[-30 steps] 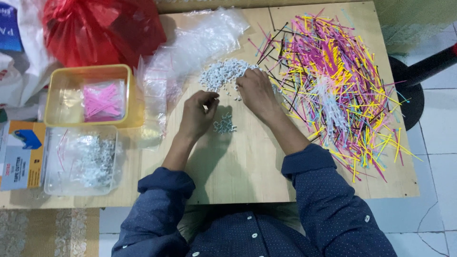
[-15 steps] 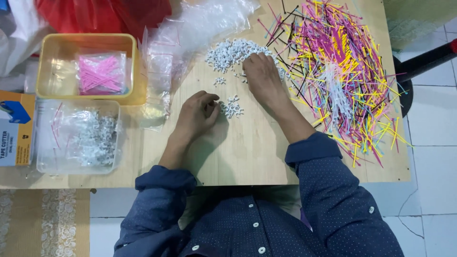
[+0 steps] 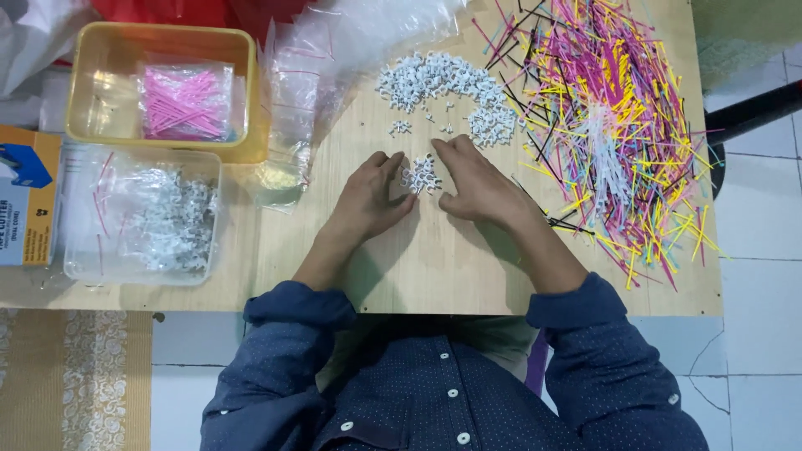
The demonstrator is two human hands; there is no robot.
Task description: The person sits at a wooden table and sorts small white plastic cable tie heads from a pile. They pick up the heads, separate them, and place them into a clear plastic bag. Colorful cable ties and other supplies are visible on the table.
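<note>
My left hand (image 3: 368,199) and my right hand (image 3: 473,184) lie flat on the wooden table (image 3: 434,267), fingers spread, either side of a small heap of white plastic pieces (image 3: 419,174). The fingertips touch the heap's edges. A larger curved pile of the same white pieces (image 3: 443,83) lies just beyond. Neither hand grips anything.
A big spread of coloured thin sticks (image 3: 610,125) covers the table's right half. Clear plastic bags (image 3: 317,75) lie at the top centre. A yellow tray (image 3: 242,92) with a bag of pink sticks, a clear box (image 3: 142,217) of white pieces and a cardboard box (image 3: 25,200) stand at the left.
My right hand has pulled back from the large pile toward me. Both hands now bracket the small heap, which sits nearer the table's middle.
</note>
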